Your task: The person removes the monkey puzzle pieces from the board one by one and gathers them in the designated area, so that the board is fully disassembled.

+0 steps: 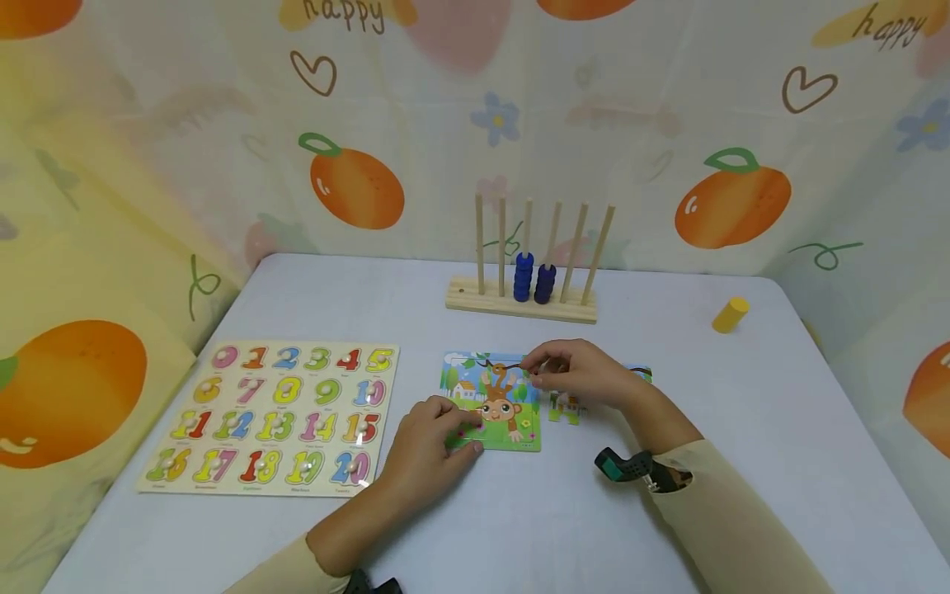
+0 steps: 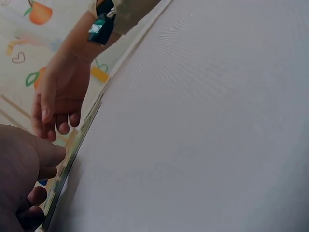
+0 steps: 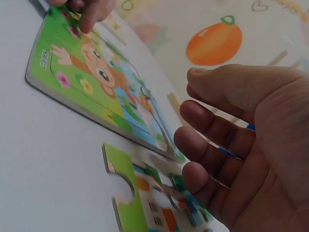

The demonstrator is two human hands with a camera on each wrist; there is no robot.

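Note:
A monkey jigsaw puzzle [image 1: 508, 429] in a flat board lies on the table, its picture showing a monkey hanging from a branch. My left hand [image 1: 426, 441] rests over the board's lower left part, fingertips touching the picture. Above the board's upper right corner is my right hand [image 1: 586, 371], its fingers loosely bent; the right wrist view shows nothing between thumb and fingers [image 3: 193, 140]. Loose puzzle pieces [image 3: 126, 193] with green grass and a house lie right of the board, partly beneath the right hand. In the left wrist view, the left hand [image 2: 21, 169] hides most of the board.
A wooden number board [image 1: 267, 421] with knobbed numerals lies left of the puzzle. Behind stands a wooden peg rack [image 1: 519, 308] with blue beads [image 1: 523, 278] on two of its rods. A yellow cylinder [image 1: 731, 315] is at the back right. Patterned cloth surrounds the white table [image 1: 742, 437].

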